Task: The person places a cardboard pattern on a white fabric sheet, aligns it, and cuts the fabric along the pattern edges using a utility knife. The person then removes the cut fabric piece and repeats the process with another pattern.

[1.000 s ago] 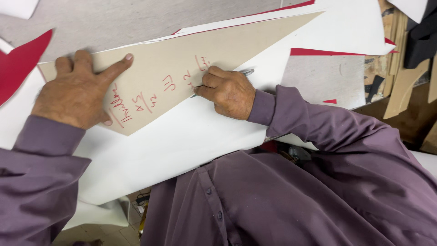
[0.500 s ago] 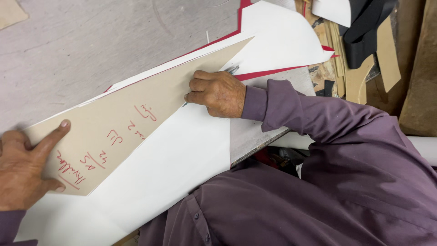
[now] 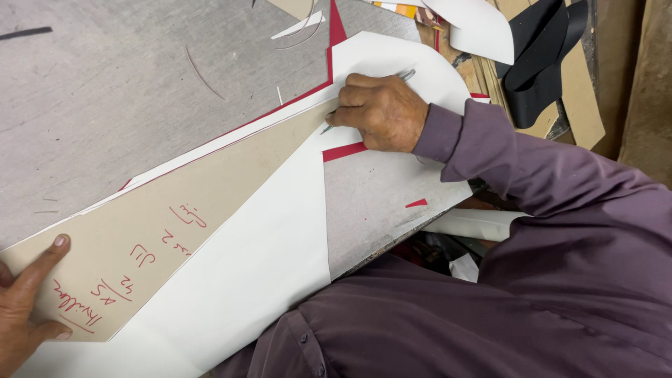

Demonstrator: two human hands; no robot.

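Observation:
My right hand (image 3: 381,110) grips a thin metal-handled cutting tool (image 3: 404,74) with its tip at the narrow far point of a tan cardboard template (image 3: 175,210). The template is a long triangle with red handwriting near its wide end. It lies on a white sheet (image 3: 259,259) that covers a red sheet (image 3: 336,28), which shows only as thin edges. My left hand (image 3: 24,304) presses the template's wide end down at the lower left, thumb stretched flat on the card.
The grey worktable (image 3: 105,84) carries thin offcut slivers. White scraps, tan card pieces and a black strap (image 3: 539,63) are piled at the upper right. My purple sleeve and shirt (image 3: 525,280) fill the lower right, over the table's front edge.
My right hand has slid with the tool along the template's edge from the middle out to its narrow tip. The view has shifted, leaving my left hand at the lower-left corner.

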